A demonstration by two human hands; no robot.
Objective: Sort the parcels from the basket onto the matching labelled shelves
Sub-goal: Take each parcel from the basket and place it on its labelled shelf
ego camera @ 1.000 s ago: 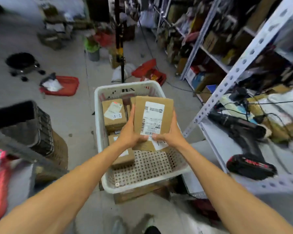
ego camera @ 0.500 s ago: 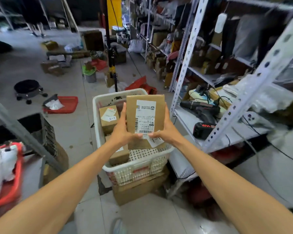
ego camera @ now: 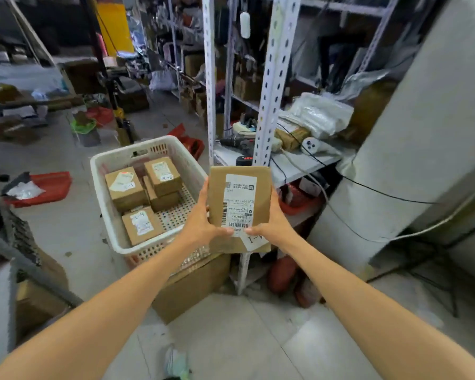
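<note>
I hold a flat brown cardboard parcel (ego camera: 239, 207) upright in front of me, with a white shipping label and a handwritten tag at its lower edge. My left hand (ego camera: 202, 219) grips its left side and my right hand (ego camera: 272, 220) grips its right side. To the left stands the white plastic basket (ego camera: 104, 204) on a cardboard box, holding several smaller labelled parcels (ego camera: 125, 187). A white perforated metal shelf unit (ego camera: 272, 86) rises just behind the held parcel.
The shelf board (ego camera: 294, 165) carries a cordless drill (ego camera: 237, 144), cables and plastic-wrapped bags (ego camera: 316, 113). A large white column (ego camera: 412, 160) stands at the right. A red tray (ego camera: 44, 187) and loose boxes lie on the floor at the left.
The parcel has moved right, off the basket, and now sits in front of the shelf upright. My view has swung right toward the shelves and the column.
</note>
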